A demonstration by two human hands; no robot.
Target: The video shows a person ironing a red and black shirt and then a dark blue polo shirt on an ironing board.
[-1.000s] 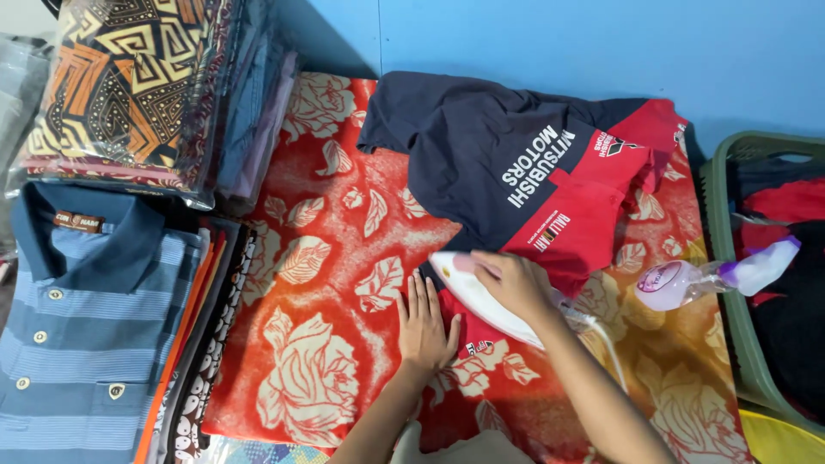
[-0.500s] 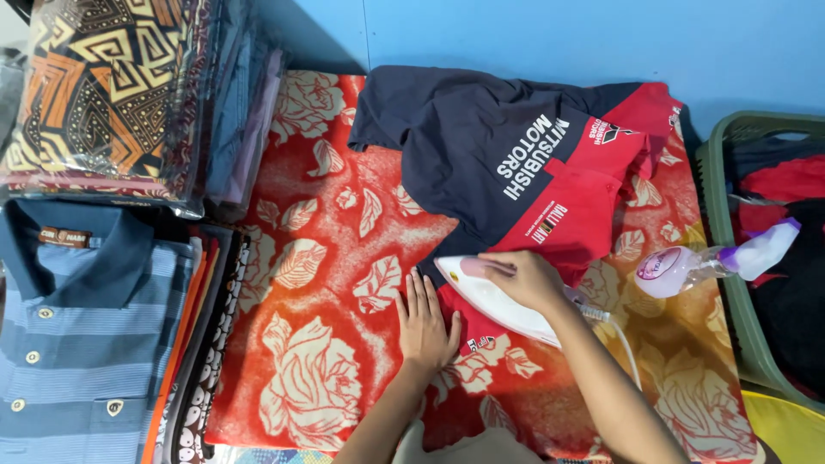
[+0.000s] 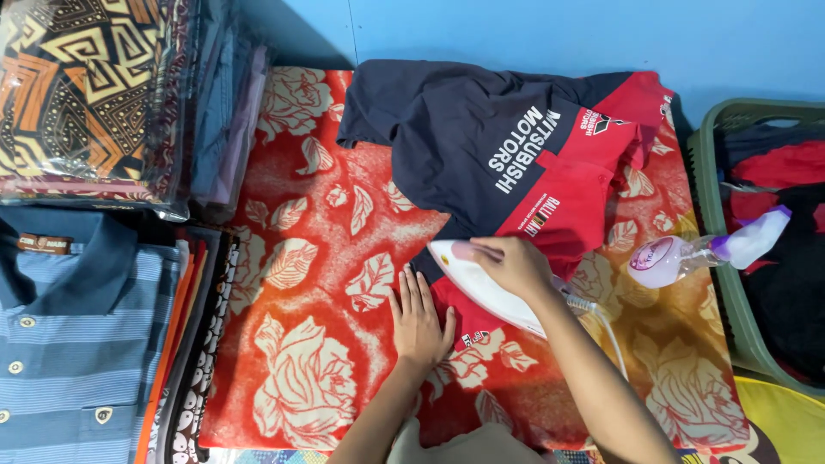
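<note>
A navy and red shirt (image 3: 481,137) with white lettering lies spread on a red blanket with a rose pattern (image 3: 309,283). My right hand (image 3: 516,265) grips the handle of a white iron (image 3: 477,283) that rests on the shirt's lower red part. My left hand (image 3: 419,320) lies flat, fingers together, on the shirt's edge and the blanket just left of the iron. The iron's white cord (image 3: 606,326) trails to the right.
A pale spray bottle (image 3: 687,253) lies on the blanket's right side. A green basket (image 3: 713,223) with dark and red clothes stands at the right. Folded garments are stacked at the left, with a blue striped polo shirt (image 3: 77,344) on top and patterned cloth in plastic (image 3: 86,94) above.
The iron and my right hand have slid slightly left along the shirt's lower part. My left hand stays pressed flat beside it.
</note>
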